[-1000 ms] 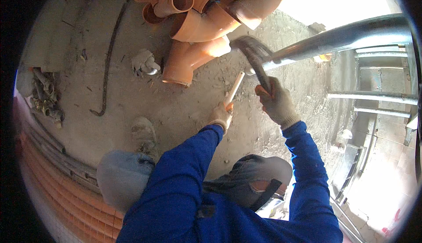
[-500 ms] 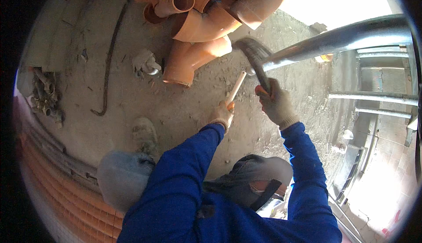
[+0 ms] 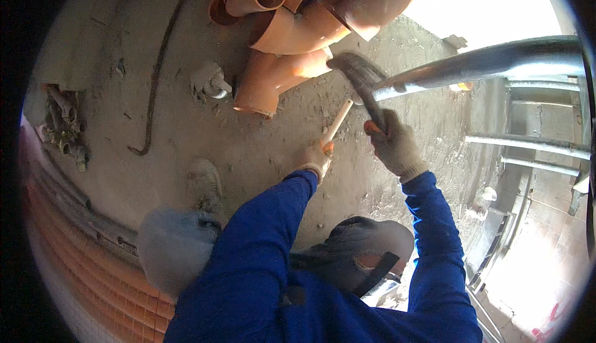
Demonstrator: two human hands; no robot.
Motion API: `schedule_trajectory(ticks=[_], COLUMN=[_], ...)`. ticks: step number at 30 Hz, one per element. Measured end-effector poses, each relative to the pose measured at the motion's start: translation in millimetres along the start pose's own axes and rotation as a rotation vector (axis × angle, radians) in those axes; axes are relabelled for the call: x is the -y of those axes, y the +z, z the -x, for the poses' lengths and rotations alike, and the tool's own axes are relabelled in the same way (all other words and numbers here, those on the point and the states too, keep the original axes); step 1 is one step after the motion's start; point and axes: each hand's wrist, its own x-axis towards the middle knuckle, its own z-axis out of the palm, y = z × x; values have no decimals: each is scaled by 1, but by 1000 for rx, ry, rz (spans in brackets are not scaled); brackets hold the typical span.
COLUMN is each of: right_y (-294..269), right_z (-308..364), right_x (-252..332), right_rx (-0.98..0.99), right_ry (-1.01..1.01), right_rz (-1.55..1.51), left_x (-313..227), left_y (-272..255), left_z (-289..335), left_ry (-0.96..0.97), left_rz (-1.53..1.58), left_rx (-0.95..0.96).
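Note:
My right hand (image 3: 396,146), in a pale knitted work glove with orange on the fingers, is closed round the handle of a hammer (image 3: 365,76). Its long dark head, slightly blurred, lies just left of a shiny metal pole. In my left hand (image 3: 317,157), gloved alike, is a thin pale rod (image 3: 338,121) that slants up and to the right. The rod's upper end is below the hammer head, with a gap between them. Its lower end is hidden in my fist, so I cannot tell what it rests on.
Orange plastic pipe fittings (image 3: 298,29) are heaped ahead. The metal pole (image 3: 478,63) crosses from the right, above a metal ladder-like frame (image 3: 528,143). A dark bent bar (image 3: 156,76) lies left on the dusty concrete floor (image 3: 118,175). Small fittings (image 3: 65,126) lie far left, near corrugated orange pipes (image 3: 93,268).
The view has shifted slightly, so the fittings sit a little further right. Both hands keep their hold on the hammer and the rod, with little movement.

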Motion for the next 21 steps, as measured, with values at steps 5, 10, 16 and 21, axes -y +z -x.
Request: schedule_trajectory(ticks=[5, 10, 16, 21], right_y=[11, 27, 20, 35], right_z=[4, -26, 12, -9], right_x=[-17, -40, -23, -58], right_rx=[-286, 239, -170, 39], right_ry=[-370, 496, -123, 315], right_rz=[-6, 91, -110, 97], left_x=[-5, 3, -2, -4], left_y=[-6, -6, -8, -8], left_z=[-5, -11, -3, -8], left_ry=[16, 39, -50, -9], left_rz=[44, -53, 39, 78], left_rx=[16, 19, 67, 56])
